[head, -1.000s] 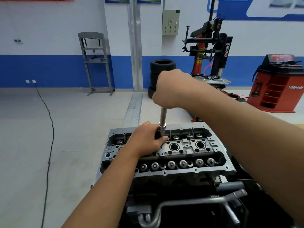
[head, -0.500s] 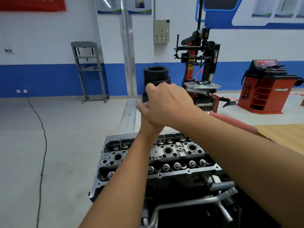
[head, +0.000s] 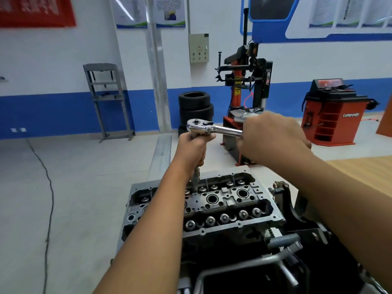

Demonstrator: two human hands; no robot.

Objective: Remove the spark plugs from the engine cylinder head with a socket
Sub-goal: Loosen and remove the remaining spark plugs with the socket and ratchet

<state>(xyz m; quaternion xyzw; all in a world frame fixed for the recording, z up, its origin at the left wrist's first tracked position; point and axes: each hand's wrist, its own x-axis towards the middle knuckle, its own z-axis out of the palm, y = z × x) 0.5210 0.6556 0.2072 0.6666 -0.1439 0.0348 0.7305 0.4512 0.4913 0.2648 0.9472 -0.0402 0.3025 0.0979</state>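
Observation:
The grey cylinder head (head: pixel 263 219) lies in front of me with two open spark plug wells showing in its middle. A chrome ratchet (head: pixel 209 128) stands over it on a long extension bar with a socket (head: pixel 196 179) that goes down into a well on the left part of the head. My left hand (head: pixel 192 151) grips the extension just under the ratchet head. My right hand (head: pixel 273 139) holds the ratchet handle, which points to the right. My left forearm hides the well itself and any plug.
An engine stand with metal tubes (head: pixel 282 242) sits right below the head. Behind are stacked tyres (head: pixel 196 109), a tyre changer (head: pixel 246 85), a red wheel balancer (head: pixel 333 113), a grey press frame (head: pixel 106 98) and a floor cable (head: pixel 47 181). A wooden surface (head: pixel 364 172) lies at right.
My left hand rose from the base of the extension to just under the ratchet head. My right hand slid off the top and out along the handle, which now shows. The camera tilted up.

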